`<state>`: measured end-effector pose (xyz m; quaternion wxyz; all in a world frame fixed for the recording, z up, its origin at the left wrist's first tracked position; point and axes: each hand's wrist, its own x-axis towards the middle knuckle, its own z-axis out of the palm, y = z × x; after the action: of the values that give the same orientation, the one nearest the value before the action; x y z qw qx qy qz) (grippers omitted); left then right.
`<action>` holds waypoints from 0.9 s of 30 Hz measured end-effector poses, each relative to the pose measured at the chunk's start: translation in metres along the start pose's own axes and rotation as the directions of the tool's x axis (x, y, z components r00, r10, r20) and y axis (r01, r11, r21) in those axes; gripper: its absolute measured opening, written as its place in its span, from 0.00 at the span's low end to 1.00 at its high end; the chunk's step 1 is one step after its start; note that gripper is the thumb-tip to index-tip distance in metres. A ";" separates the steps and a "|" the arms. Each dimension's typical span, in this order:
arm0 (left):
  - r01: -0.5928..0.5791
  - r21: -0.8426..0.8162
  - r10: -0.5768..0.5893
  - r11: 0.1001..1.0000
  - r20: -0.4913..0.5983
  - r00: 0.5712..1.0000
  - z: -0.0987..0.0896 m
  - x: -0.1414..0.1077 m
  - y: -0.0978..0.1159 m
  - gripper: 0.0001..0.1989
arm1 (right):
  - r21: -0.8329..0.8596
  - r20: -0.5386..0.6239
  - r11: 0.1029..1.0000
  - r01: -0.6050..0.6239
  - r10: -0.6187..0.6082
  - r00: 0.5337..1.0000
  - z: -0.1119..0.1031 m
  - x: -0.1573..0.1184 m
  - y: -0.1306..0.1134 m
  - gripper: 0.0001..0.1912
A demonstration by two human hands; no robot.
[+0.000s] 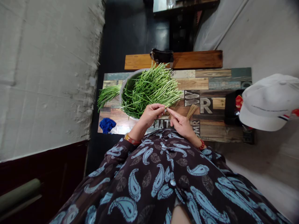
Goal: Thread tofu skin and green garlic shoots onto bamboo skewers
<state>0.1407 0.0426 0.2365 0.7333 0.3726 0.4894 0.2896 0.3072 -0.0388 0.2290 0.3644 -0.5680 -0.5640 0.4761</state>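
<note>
A large round bowl (121, 90) is heaped with long green chives (151, 88), their pale cut ends fanning out to the right over the rim. Just in front of the heap, my left hand (152, 115) is closed in a pinch on the pale end of a chive stalk. My right hand (181, 123) meets it fingertip to fingertip, index finger stretched along and the others curled; whatever thin thing it grips is too small to make out. Beside my right hand lies a bundle of thin bamboo skewers (192, 110). More chives (108, 95) lie left of the bowl.
The wood-patterned table (217, 129) carries a crumpled blue cloth (107, 125) at its left corner. A white cap (266, 101) sits over dark and red items at the right end. Behind stands a wooden bench (196, 59) with a black bag (162, 56). Walls flank both sides.
</note>
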 end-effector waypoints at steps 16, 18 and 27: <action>-0.009 0.058 0.010 0.998 -0.001 1.000 0.010 0.001 0.001 0.15 | 0.037 -0.027 0.999 -0.020 0.021 0.999 -0.004 -0.003 0.005 0.25; -0.013 0.060 0.013 0.998 0.001 1.000 0.010 0.001 0.002 0.14 | 0.050 -0.036 0.999 -0.021 0.023 0.999 -0.003 -0.003 0.007 0.25; -0.003 0.055 0.002 0.998 0.015 1.000 0.010 -0.002 0.004 0.14 | 0.057 -0.068 0.998 -0.025 0.028 0.997 -0.001 -0.004 0.008 0.23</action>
<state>0.1489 0.0403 0.2430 0.7261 0.3955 0.4911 0.2742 0.3107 -0.0436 0.2225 0.3932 -0.5810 -0.5298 0.4767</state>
